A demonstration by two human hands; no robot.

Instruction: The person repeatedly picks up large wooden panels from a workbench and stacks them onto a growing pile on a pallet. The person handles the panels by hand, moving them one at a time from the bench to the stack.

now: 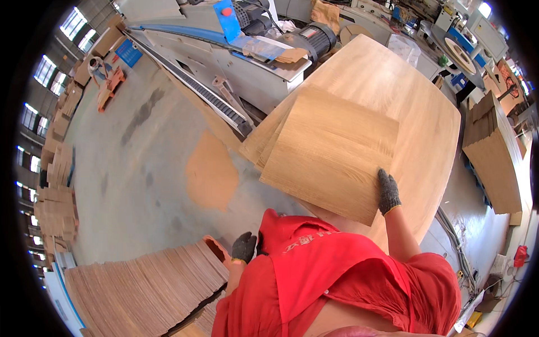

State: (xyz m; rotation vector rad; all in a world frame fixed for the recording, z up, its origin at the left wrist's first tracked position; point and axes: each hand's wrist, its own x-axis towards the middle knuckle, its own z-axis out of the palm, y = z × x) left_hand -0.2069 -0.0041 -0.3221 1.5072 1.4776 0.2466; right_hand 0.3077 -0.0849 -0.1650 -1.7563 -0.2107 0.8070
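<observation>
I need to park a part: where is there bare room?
Bare: wood-grain worktop right of the loose boards and right hand; floor left of the tan patch. Crowded: around the left hand, between board stack and red clothing.

Dark grey knitted gloves point(387, 188) with yellowish cuff edges point(391, 211) cover the left hand point(244, 247) and right hand point(389, 194). A bright red apron point(348, 269) with pale printed lettering point(305, 238) lies over a loose red shirt point(435, 283), creased at the right sleeve point(432, 264).

The top panel point(331, 157) hides most of the lower panels point(261, 143) beneath it.
</observation>
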